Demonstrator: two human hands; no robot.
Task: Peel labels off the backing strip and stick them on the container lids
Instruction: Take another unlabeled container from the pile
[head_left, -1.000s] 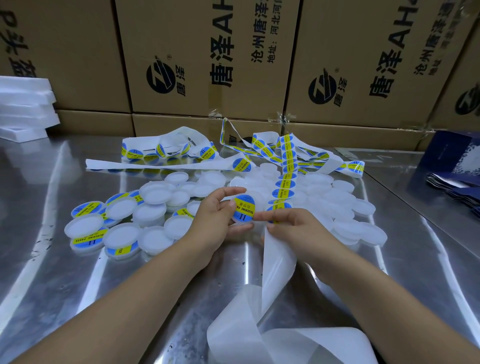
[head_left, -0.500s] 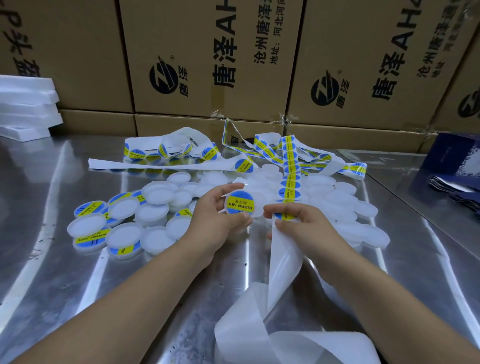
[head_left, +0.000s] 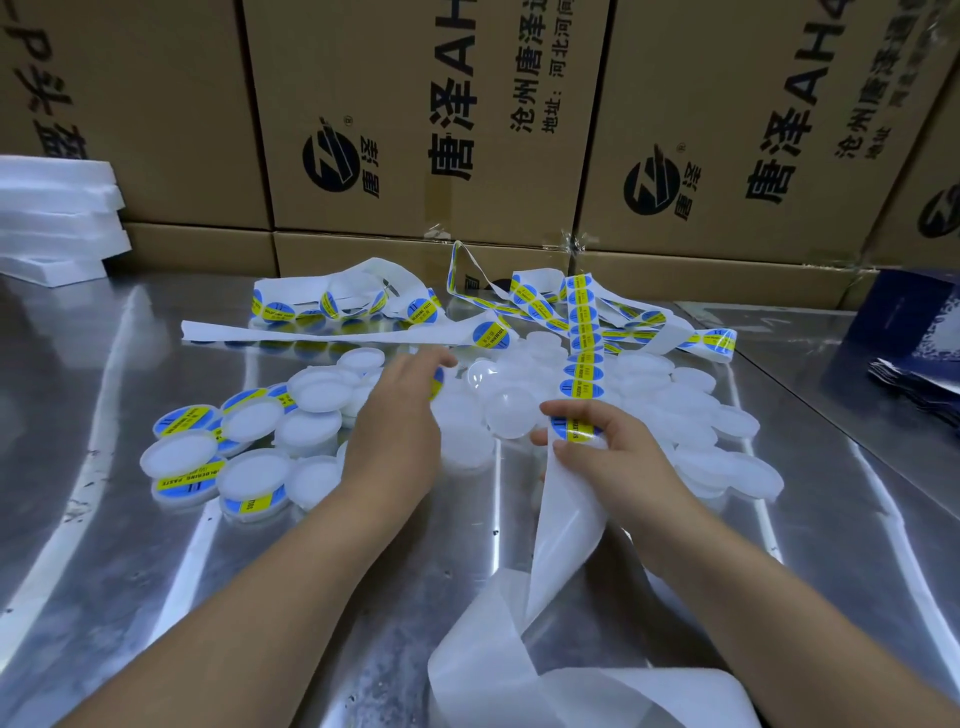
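Note:
White round lids (head_left: 675, 410) lie heaped on the steel table (head_left: 130, 571). Left of them sit several lids with blue-and-yellow labels (head_left: 189, 480). My left hand (head_left: 397, 421) is over the gap between the two groups, its back towards me. It holds a labelled lid (head_left: 439, 382), of which only a blue-yellow edge shows past the fingers. My right hand (head_left: 610, 454) pinches the backing strip (head_left: 566, 525) at its lowest label (head_left: 577, 430). A row of labels runs up the strip beyond it. The bare strip curls down towards me.
More label strips (head_left: 332, 306) tangle at the far side of the table. Cardboard boxes (head_left: 415, 130) wall off the back. White foam slabs (head_left: 52, 218) are stacked at far left. Dark blue packets (head_left: 919, 338) lie at right.
My left hand has carried the labelled lid away from the strip, to the left, and turned its back to me. My right hand keeps its hold on the strip.

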